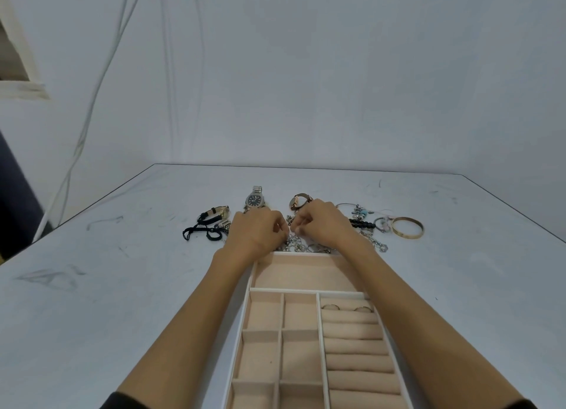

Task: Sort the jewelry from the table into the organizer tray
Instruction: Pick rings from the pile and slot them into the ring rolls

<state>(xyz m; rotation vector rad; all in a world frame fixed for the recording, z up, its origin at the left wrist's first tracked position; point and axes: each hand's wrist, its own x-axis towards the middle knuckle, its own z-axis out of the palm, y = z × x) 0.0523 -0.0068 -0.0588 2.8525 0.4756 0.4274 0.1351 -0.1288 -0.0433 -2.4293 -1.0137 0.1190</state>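
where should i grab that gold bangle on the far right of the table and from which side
Probably its right-hand rim. The gold bangle lies flat on the table as an open hoop, with smaller rings crowding its left edge and bare table to its right. Come down from above with the right hand, one finger inside the hoop, thumb outside.

Pale wall (306, 71); white cables (101, 71) hanging; scuffed grey table (92, 286).
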